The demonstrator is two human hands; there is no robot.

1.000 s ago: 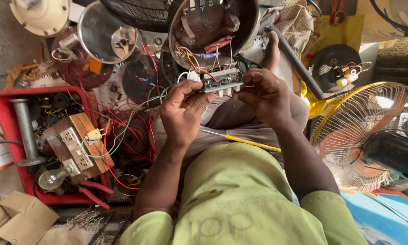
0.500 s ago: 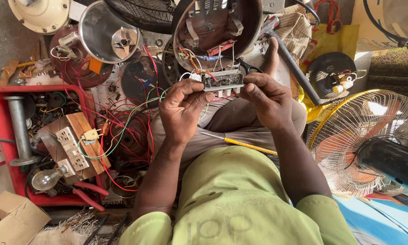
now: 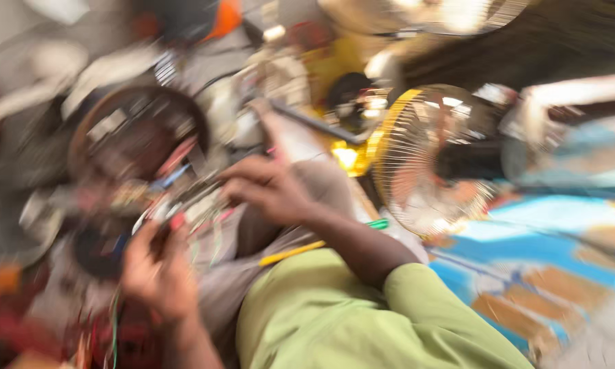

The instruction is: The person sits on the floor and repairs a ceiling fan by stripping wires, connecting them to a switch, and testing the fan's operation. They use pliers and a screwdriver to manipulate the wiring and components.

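Observation:
The view is heavily blurred by motion. My left hand (image 3: pixel 158 273) and my right hand (image 3: pixel 270 190) both hold a small circuit board (image 3: pixel 184 205) with coloured wires trailing from it. Fingers of both hands close on its ends. Just beyond the board sits a round open housing (image 3: pixel 140 137) with wiring inside. My green shirt (image 3: pixel 335 314) and grey trouser legs fill the lower middle.
A gold wire fan guard (image 3: pixel 430 157) stands at the right, with a dark pipe (image 3: pixel 321 126) lying beside it. A yellow and green pencil-like tool (image 3: pixel 307 246) rests on my lap. Blue patterned flooring (image 3: pixel 540 260) shows at the right. Blurred clutter lies at the left.
The camera has swung sharply and rolled, so the scene tilts and blurs. Both hands keep hold of the circuit board, which now appears lower left in view.

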